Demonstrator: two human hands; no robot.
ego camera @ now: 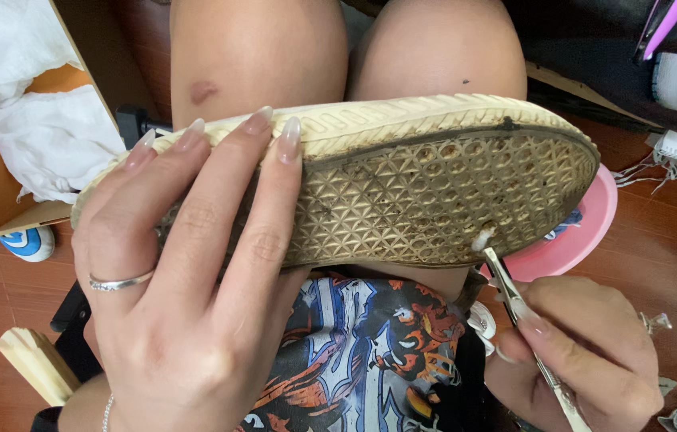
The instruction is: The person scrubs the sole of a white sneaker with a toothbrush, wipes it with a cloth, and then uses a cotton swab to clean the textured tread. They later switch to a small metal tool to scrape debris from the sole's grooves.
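My left hand [170, 280] clamps the shoe [402, 180] sole-up over my knees while my right hand [586, 352] pinches metal tweezers [514, 300] at a white bit [481, 238] in the tread — best worked gently, shoe steady.

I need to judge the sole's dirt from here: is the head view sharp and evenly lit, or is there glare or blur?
Head view: the shoe sole is sharp, its tread pattern crisp under soft, even light; slight shine on the metal tool; the left hand close up looks oversized; frame edges are dimmer.
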